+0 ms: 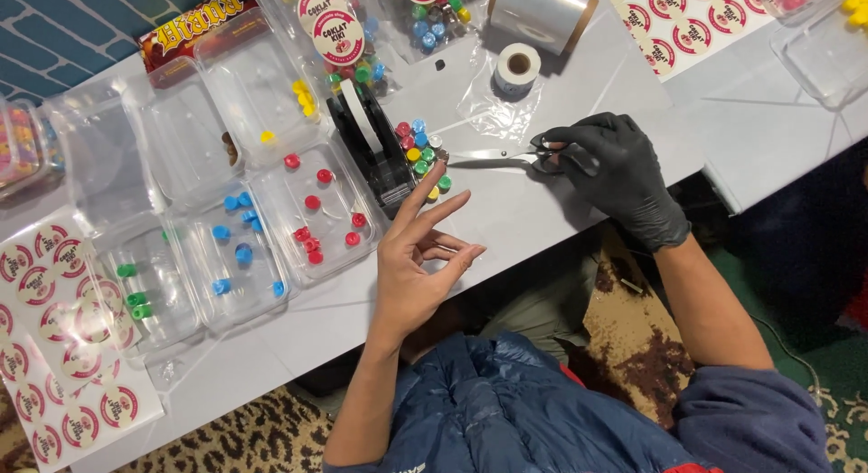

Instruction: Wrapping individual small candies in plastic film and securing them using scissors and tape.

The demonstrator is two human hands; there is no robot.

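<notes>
While my bare left hand (418,260) hovers open over the tabletop (533,211), holding nothing, my gloved right hand (608,165) at two o'clock grips the scissors (493,155) by their loops. They look stiff and light, blades pointing at nine o'clock towards the small bag of coloured candies (421,152) beside the black tape dispenser (375,143).

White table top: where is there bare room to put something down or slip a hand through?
The white table is bare along its near edge, between the bare left hand and the black-gloved right hand holding silver scissors. Another bare strip runs in front of the clear plastic trays. It is crowded around the black tape dispenser and the small coloured candies.
</notes>
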